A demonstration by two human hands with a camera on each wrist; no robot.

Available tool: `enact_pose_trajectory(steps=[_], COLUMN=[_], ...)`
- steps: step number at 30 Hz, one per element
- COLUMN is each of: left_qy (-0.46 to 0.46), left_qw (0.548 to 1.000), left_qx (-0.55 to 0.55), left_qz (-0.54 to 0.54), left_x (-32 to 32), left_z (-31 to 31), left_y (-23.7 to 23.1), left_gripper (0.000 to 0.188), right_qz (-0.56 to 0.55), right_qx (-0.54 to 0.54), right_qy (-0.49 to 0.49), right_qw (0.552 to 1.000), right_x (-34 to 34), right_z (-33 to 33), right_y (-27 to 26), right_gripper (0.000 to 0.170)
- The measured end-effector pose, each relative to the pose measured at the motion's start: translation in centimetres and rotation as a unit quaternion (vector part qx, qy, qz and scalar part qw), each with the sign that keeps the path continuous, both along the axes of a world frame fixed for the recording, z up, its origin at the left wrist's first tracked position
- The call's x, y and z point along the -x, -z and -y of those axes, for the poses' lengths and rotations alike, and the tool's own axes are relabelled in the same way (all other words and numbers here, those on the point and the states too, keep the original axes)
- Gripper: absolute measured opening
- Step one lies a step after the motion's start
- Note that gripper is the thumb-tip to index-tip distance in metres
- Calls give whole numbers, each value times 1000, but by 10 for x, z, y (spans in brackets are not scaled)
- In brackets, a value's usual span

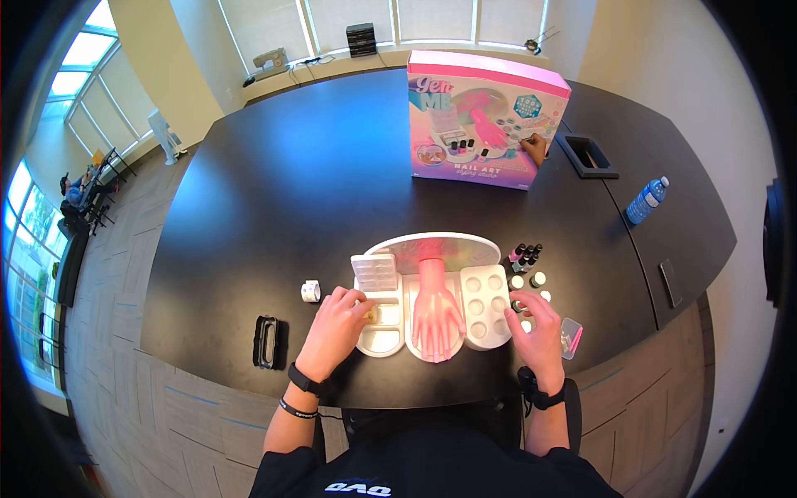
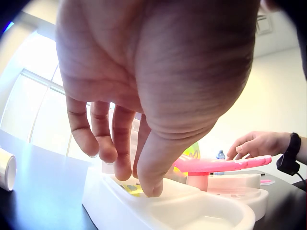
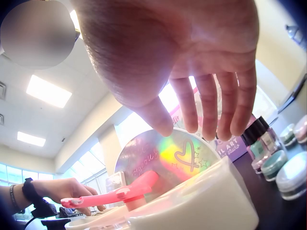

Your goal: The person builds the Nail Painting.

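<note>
A white tray set (image 1: 379, 341) holds a pink model hand (image 1: 434, 314) in its middle, with an oval mirror (image 1: 473, 248) behind. My left hand (image 1: 334, 325) reaches into the left tray, thumb and fingers pinching a small yellow patterned piece (image 2: 132, 189) low in a compartment. Beside the right tray of round wells (image 1: 486, 307), my right hand (image 1: 538, 332) hovers with fingers loosely extended, holding nothing. In the right wrist view its fingers hang above the tray edge (image 3: 206, 201). Small jars (image 3: 274, 166) and dark-capped polish bottles (image 1: 525, 258) stand to the right.
A pink product box (image 1: 484, 124) stands at the back. A white roll (image 1: 310, 291) and a black holder (image 1: 266, 342) lie at left. On the right are a clear container with pink pieces (image 1: 570, 339), a water bottle (image 1: 647, 201) and a table socket well (image 1: 588, 156).
</note>
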State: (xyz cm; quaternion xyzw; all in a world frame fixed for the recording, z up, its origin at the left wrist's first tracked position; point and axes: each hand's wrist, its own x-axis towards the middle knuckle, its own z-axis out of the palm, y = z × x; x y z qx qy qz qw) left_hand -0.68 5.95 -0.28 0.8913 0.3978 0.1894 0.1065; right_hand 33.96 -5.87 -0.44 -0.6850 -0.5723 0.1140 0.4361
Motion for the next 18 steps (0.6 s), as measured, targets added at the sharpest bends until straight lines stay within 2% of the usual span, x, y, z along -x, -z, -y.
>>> enact_pose_trajectory(steps=[7, 11, 12, 16, 18], left_qy=[-40, -80, -97, -133, -127], left_qw=[996, 997, 995, 989, 990], left_qx=[19, 2, 10, 6, 0], left_qz=[74, 20, -9, -56, -63], left_x=[10, 27, 35, 63, 75], left_z=[-6, -15, -18, -36, -46], left_y=[-16, -26, -24, -10, 0], left_gripper=[34, 51, 62, 71, 69], right_qz=[2, 5, 4, 5, 7], right_qx=[-4, -5, -6, -8, -9], right_qy=[-1, -3, -4, -6, -6], right_qw=[1000, 1000, 1000, 1000, 1000], right_x=[-1, -1, -1, -1, -2], right_z=[0, 0, 0, 0, 0], right_y=[0, -3, -3, -3, -2], right_gripper=[27, 26, 26, 26, 25])
